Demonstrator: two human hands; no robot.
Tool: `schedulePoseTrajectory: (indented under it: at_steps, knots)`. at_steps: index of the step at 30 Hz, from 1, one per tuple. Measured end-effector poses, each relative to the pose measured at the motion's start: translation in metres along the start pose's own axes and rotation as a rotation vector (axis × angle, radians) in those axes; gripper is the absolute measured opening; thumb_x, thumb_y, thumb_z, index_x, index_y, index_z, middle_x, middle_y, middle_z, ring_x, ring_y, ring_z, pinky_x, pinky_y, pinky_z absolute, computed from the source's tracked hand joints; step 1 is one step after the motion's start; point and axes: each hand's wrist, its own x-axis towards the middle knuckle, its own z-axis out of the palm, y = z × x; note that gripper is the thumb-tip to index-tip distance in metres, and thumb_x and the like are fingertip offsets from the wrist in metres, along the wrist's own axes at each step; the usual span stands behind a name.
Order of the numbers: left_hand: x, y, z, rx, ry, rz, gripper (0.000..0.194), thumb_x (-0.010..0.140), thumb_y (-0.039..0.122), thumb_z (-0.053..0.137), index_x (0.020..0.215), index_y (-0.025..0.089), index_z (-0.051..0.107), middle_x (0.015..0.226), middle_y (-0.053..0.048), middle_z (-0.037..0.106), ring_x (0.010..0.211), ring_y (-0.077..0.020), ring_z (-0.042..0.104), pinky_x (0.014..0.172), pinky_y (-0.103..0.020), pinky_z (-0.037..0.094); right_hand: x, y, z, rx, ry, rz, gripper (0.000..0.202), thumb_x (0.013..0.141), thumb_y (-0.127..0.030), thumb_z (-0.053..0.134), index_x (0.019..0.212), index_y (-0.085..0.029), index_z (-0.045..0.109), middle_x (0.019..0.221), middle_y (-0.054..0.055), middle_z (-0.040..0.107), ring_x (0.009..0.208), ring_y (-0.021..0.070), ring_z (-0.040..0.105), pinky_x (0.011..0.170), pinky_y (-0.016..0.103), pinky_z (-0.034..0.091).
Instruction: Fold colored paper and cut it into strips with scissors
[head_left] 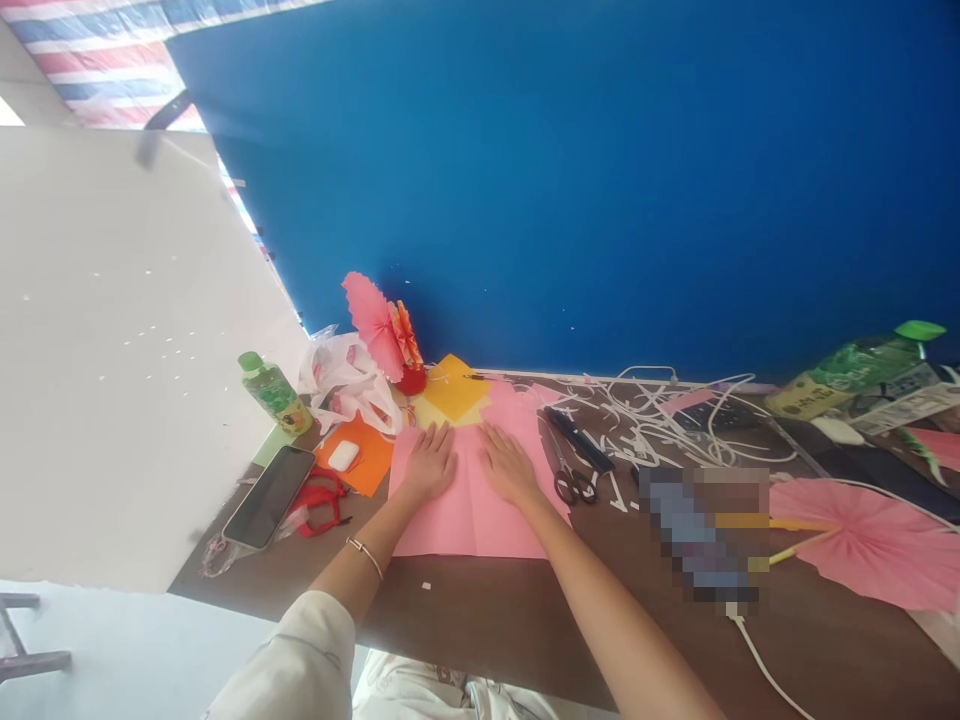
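A sheet of pink paper (472, 515) with a crease down its middle lies on the dark brown table. My left hand (431, 462) rests flat on its left half, fingers stretched out, a bracelet on the wrist. On the right half lies my right hand (508, 462), palm down, fingers extended. Neither hand grips anything. Beyond the fingertips are yellow paper (454, 388) and more pink paper (517, 402). Black-handled scissors (574, 485) lie just right of the pink sheet, beside a dark elongated object (579, 440).
At left are a phone (270, 497), orange paper (360, 455), a white case (343, 456), a green-capped bottle (276, 395) and a plastic bag (349, 385). At right, white cables and paper strips (637, 420), a pink paper fan (885, 540) and another bottle (855, 370).
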Motion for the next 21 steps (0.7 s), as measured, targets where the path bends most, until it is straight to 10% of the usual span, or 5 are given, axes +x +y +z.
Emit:
schedulePoseTrajectory:
  at_steps: [21]
  knots:
    - [-0.0011,0.0041,0.0011,-0.02,0.006,-0.044,0.051,0.09,0.034,0.023,0.137,0.016,0.028,0.144,-0.004,0.027,0.133,-0.0274,0.019,0.108,-0.044,0.023,-0.0003,-0.001,-0.001,-0.006,-0.015,0.011,0.051,0.091,-0.034,0.016,0.139,-0.019,0.024,0.146,0.001,0.024,0.134,0.0155,0.017,0.11,0.037,0.013]
